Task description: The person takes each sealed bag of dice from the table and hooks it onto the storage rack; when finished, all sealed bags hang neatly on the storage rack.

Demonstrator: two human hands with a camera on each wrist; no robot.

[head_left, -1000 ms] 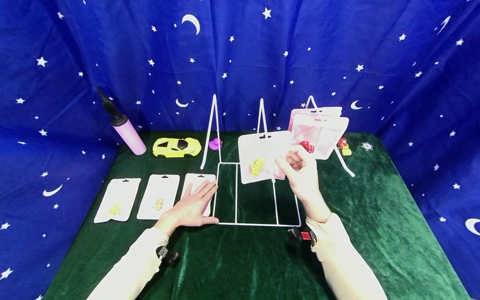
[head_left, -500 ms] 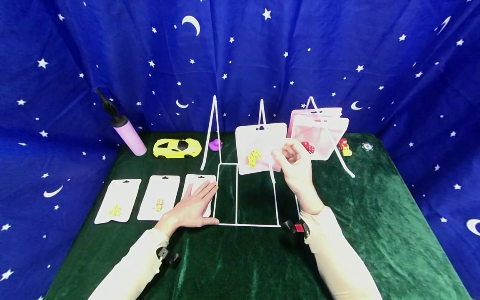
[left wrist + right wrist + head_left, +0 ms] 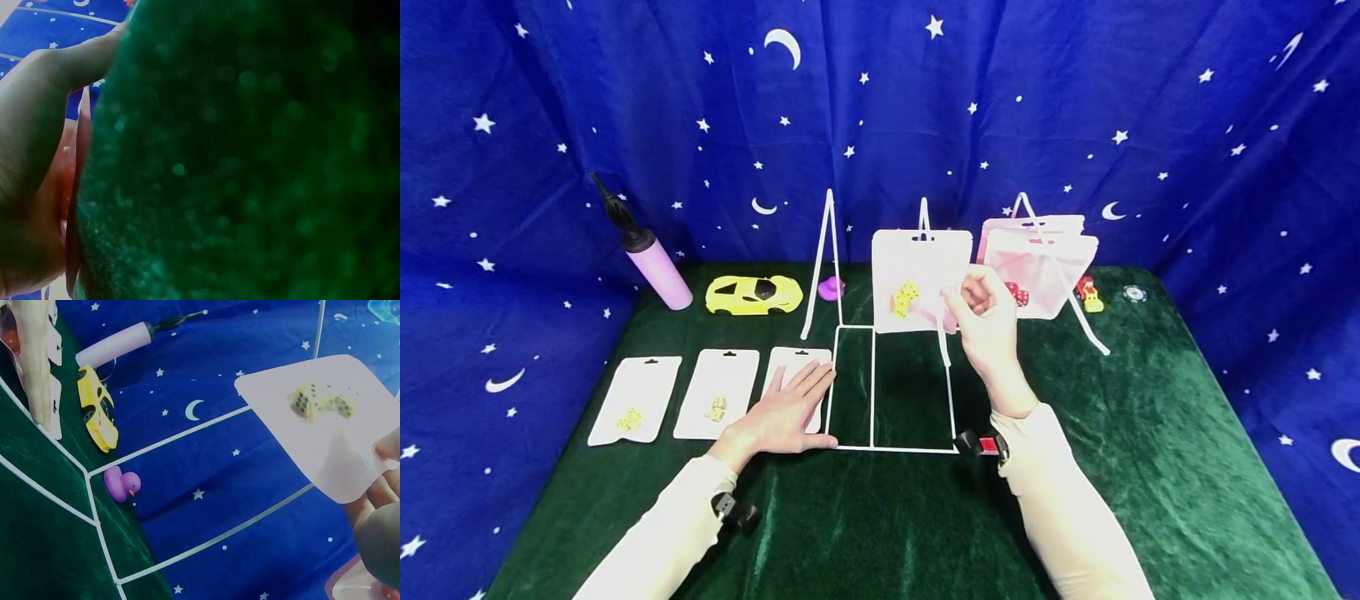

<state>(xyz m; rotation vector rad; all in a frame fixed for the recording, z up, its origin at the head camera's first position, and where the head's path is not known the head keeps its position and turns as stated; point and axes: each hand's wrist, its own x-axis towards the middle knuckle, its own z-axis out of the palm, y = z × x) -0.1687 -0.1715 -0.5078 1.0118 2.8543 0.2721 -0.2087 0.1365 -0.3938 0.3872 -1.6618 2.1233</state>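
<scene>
My right hand [image 3: 988, 321] pinches the right edge of a white pouch [image 3: 887, 258] with yellow dice [image 3: 906, 300] in it. The pouch is upright at the middle arm [image 3: 924, 215] of a white wire rack [image 3: 872, 392]. Its hang hole lies over that arm; whether the arm passes through the hole I cannot tell. My left hand [image 3: 786, 414] lies flat with straight fingers on another white pouch [image 3: 815, 360], covering most of it, beside the rack's base. Two further pouches [image 3: 715, 375] with small yellow items lie to its left. In the right wrist view, dice [image 3: 306, 401] show through the held pouch.
Pinkish pouches [image 3: 1030, 254] with red dice hang on the rack's right arm. Behind stand a yellow toy car [image 3: 754, 295], a purple duck [image 3: 831, 289] and a lilac pump [image 3: 658, 271]. A small red-and-yellow toy [image 3: 1088, 294] and a chip [image 3: 1134, 292] lie far right.
My right hand has raised the pouch with yellow dice and shifted it slightly left and away, toward the middle arm. My left hand has stayed in place.
</scene>
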